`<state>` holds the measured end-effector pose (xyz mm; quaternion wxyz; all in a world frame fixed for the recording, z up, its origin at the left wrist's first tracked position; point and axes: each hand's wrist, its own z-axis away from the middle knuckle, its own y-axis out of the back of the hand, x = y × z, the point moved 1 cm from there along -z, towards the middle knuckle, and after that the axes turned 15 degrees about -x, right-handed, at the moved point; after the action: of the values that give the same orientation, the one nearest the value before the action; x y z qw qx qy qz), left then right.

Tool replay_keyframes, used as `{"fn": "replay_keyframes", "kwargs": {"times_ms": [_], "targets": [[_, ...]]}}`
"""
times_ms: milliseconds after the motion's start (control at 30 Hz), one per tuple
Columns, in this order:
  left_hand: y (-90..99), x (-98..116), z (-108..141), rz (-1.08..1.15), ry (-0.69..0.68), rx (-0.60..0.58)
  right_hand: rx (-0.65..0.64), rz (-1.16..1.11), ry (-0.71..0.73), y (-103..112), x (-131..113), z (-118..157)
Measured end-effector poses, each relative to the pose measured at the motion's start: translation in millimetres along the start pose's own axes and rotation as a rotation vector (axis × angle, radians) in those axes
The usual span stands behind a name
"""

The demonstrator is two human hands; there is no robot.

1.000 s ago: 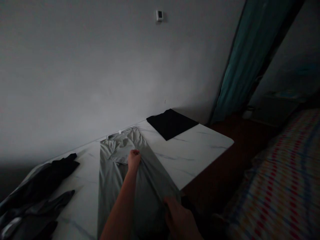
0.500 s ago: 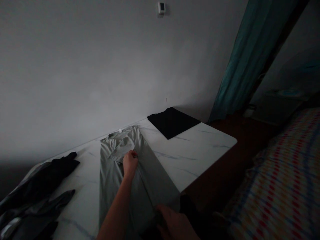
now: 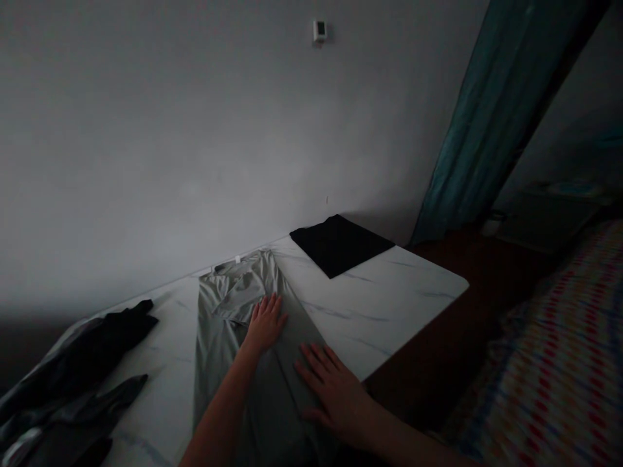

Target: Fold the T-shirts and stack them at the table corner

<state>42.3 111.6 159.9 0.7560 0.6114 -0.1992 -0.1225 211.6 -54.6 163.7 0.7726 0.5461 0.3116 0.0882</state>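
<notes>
A grey-green garment (image 3: 219,350) lies lengthwise on the white marble-patterned table (image 3: 418,285), its far end gathered in wrinkles with a small white tag near the wall. My left hand (image 3: 265,322) rests on it with fingers spread, just below the wrinkled part. Closer to me, my right hand (image 3: 335,392) is flat with fingers apart over the garment's right edge. Neither hand grips the cloth. The garment's near end runs into shadow at the bottom of the view, so its kind is hard to tell.
A folded black cloth (image 3: 341,245) lies at the table's back edge. Dark clothes (image 3: 87,353) are heaped at the left. To the right are a checked bedspread (image 3: 555,370), a teal curtain (image 3: 467,136) and a dark floor. A small white device (image 3: 320,31) hangs on the wall.
My left hand has let go of its pinch on the cloth and spread out. My right hand has moved forward and opened flat on the garment. The view has shifted slightly.
</notes>
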Motion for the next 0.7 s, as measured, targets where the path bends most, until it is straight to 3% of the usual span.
{"fn": "replay_keyframes", "kwargs": {"times_ms": [100,200,367,533,700], "targets": [[16.3,-17.2,-0.3,0.049,-0.03,0.003,-0.098,-0.063,0.028,16.1,0.5,5.1],[42.2,-43.6,-6.6,0.091,0.107,0.103,-0.079,-0.078,0.0,46.5,-2.2,-8.3],[67.4,-99.7,-31.2,0.103,0.404,0.151,0.13,0.074,-0.032,87.2,11.0,-87.5],[63.8,-134.7,-56.9,0.125,0.484,0.139,0.161,0.207,-0.161,77.2,48.3,-169.5],[52.4,-149.2,-77.9,0.203,0.358,0.073,0.263,0.071,-0.214,47.9,73.9,-188.5]]}}
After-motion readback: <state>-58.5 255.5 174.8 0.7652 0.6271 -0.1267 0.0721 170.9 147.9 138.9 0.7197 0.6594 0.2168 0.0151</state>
